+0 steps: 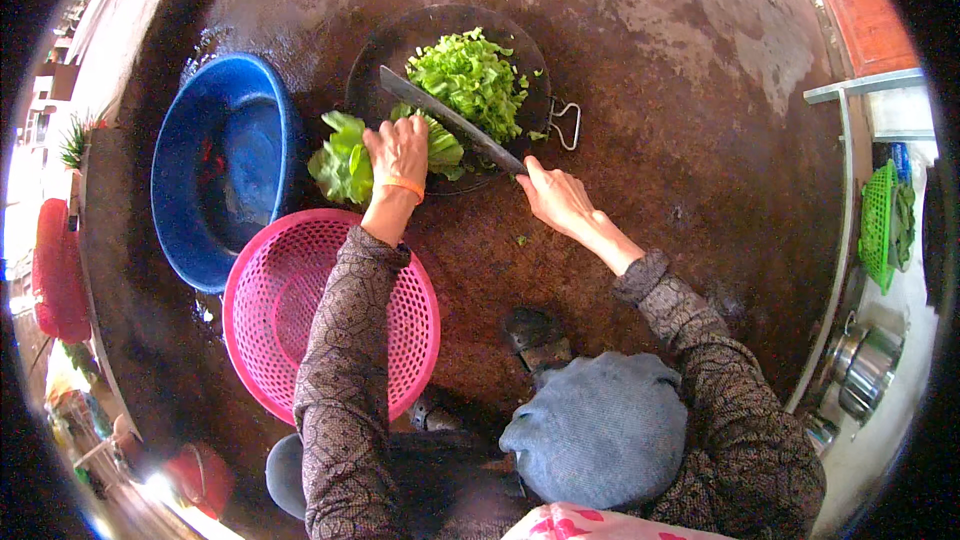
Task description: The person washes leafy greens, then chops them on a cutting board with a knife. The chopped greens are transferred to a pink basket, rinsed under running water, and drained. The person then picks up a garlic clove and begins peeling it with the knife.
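A dark round chopping board point(385, 40) lies on the floor ahead of me, with a wire handle at its right edge. On its far part sits a heap of chopped leafy greens point(470, 80). My left hand point(400, 152) is closed over a bunch of leafy greens point(343, 162) at the board's near left, leaves sticking out to its left and cut stalks to its right. In my right hand point(562, 202) is a knife point(450, 118), gripped by the handle. Its long dark blade slants up and left between the bunch and the chopped heap.
Left of the board stands a blue basin point(165, 180) with small red bits inside. A pink colander point(250, 380) sits under my left forearm. At the right, metal pots point(868, 372) and a green basket point(877, 225) rest beyond a ledge. A red bucket point(200, 478) stands lower left.
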Demonstrator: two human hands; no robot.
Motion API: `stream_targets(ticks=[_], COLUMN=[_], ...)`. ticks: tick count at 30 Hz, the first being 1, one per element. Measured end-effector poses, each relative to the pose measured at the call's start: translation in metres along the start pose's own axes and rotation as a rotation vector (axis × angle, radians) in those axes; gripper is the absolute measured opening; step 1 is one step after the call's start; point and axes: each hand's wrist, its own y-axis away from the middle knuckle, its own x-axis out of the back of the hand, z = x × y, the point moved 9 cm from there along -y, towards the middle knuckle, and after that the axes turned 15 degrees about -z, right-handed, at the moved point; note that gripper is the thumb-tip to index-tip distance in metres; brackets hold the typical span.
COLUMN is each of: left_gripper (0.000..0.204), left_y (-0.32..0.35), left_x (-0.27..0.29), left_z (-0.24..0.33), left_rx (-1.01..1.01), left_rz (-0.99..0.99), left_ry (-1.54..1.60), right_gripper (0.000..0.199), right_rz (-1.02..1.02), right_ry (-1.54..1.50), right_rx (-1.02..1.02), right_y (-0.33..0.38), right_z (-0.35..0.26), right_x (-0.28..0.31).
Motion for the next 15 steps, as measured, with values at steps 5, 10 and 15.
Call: stream_targets(ticks=[5, 10, 15], left_gripper=[0.027, 0.032, 0.039], left_y=[-0.01, -0.025, -0.028], left_x=[-0.015, -0.018, -0.016], left_z=[-0.019, -0.024, -0.019], left_rx=[0.164, 0.215, 0.206], left_rz=[-0.291, -0.465, -0.504], left_ry=[0.305, 0.46, 0.453], right_gripper=[0.02, 0.021, 0.022], right_rz=[0.074, 0.148, -0.042], right_ry=[-0.034, -0.078, -0.049], right_rx=[-0.007, -0.047, -0.147], right_y=[0.032, 0.067, 0.022], right_z=[0.008, 0.005, -0.005], right_x=[0.006, 0.011, -0.016])
